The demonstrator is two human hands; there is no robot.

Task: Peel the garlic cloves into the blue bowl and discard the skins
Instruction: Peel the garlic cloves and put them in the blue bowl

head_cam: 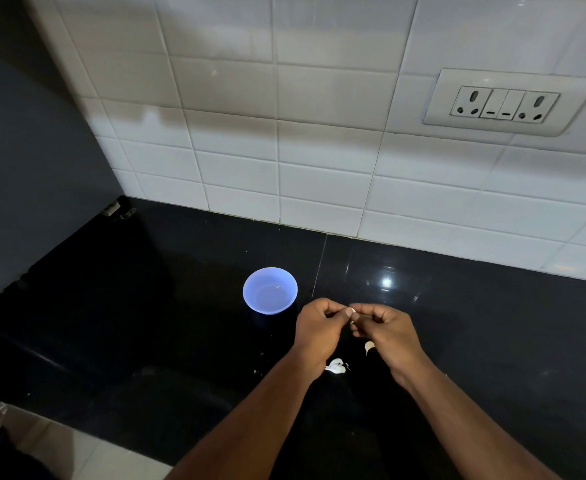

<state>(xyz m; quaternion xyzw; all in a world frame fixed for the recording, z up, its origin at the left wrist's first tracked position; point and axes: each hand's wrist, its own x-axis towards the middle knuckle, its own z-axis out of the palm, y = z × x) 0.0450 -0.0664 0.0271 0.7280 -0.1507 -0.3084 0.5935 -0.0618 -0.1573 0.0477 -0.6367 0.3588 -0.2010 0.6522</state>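
A small blue bowl [270, 290] stands on the black counter, holding only a tiny pale fleck. Just right of it, my left hand [319, 327] and my right hand [386, 332] meet fingertip to fingertip above the counter, both pinching one small white garlic clove [352, 310]. Most of that clove is hidden by my fingers. Below my hands, a garlic clove [369, 347] lies on the counter beside my right hand. A little heap of white skins or cloves [335, 366] lies beside my left wrist; I cannot tell which.
The glossy black counter [146, 323] runs back to a white tiled wall [319, 150] with a socket and switch panel [506, 102] at upper right. A dark panel [25, 168] bounds the left side. The counter's front edge [77, 427] drops to a pale floor at lower left.
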